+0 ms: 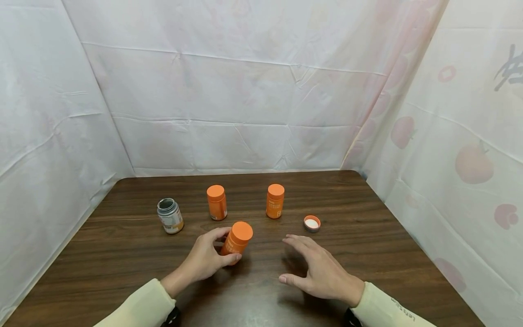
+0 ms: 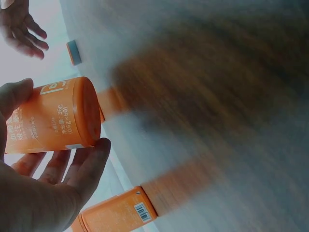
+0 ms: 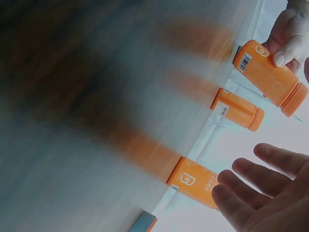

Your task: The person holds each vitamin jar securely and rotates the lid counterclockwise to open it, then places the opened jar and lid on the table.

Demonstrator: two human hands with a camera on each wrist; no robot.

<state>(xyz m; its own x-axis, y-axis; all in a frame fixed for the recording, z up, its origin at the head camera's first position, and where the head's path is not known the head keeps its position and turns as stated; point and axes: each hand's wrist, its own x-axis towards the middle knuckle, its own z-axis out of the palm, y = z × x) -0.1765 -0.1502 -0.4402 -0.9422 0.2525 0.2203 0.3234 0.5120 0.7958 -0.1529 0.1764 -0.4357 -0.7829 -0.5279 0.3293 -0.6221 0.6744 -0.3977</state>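
the left hand (image 1: 204,259) is closed round the held bottle (image 1: 237,240), thumb on the near side and fingers on the far side. this bottle is orange, with its orange lid on, and leans so that its top points toward the right edge of the surface (image 1: 363,245). the left wrist view shows its underside, clear of the surface, and white print on its wall. it is over the middle of the surface, between the near edge and two more orange bottles.

the right hand (image 1: 318,268) is wide, fingers stretched and thumb well apart from them, over the right half of the surface toward the near edge. the thing nearest to it is the cap (image 1: 312,223), which lies upturned just beyond the fingers, toward the right edge; it is grey outside, with an orange rim and a white inside.

toward the far edge, the left bottle (image 1: 217,204) and the right bottle (image 1: 275,202) stand upright, apart from each other, both with lids on. the jar (image 1: 170,218), grey with a pale label, stands uncapped near the far left corner. pale cloth (image 1: 237,91) hangs past the far edge and along both sides, with faded fruit prints on the right.
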